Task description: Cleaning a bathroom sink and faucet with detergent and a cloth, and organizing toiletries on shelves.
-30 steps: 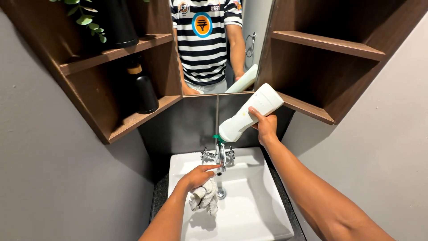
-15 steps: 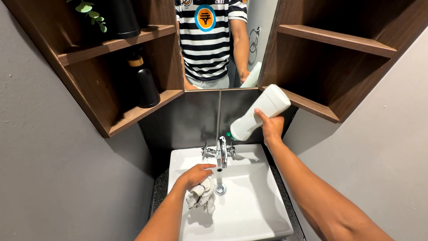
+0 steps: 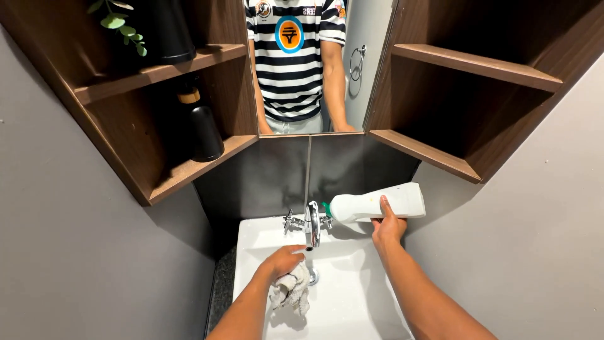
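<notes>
My right hand point(image 3: 387, 228) grips a white plastic bottle point(image 3: 376, 205) with a green nozzle, held sideways over the back of the white sink point(image 3: 352, 302), nozzle pointing left toward the chrome tap point(image 3: 312, 223). My left hand point(image 3: 281, 261) holds a crumpled white cloth point(image 3: 290, 290) inside the basin, just under the tap spout. The cloth hangs down from my fingers near the drain.
A mirror point(image 3: 308, 63) above the sink reflects a striped shirt. Dark wooden shelves flank it: the left ones hold a black bottle point(image 3: 202, 126) and a dark pot with a green plant point(image 3: 160, 28); the right shelves point(image 3: 440, 157) jut out close above the held bottle. Grey walls close in on both sides.
My right hand has lowered the bottle from a raised tilt to lying sideways just above the sink's back edge. My left hand with the cloth stays under the tap.
</notes>
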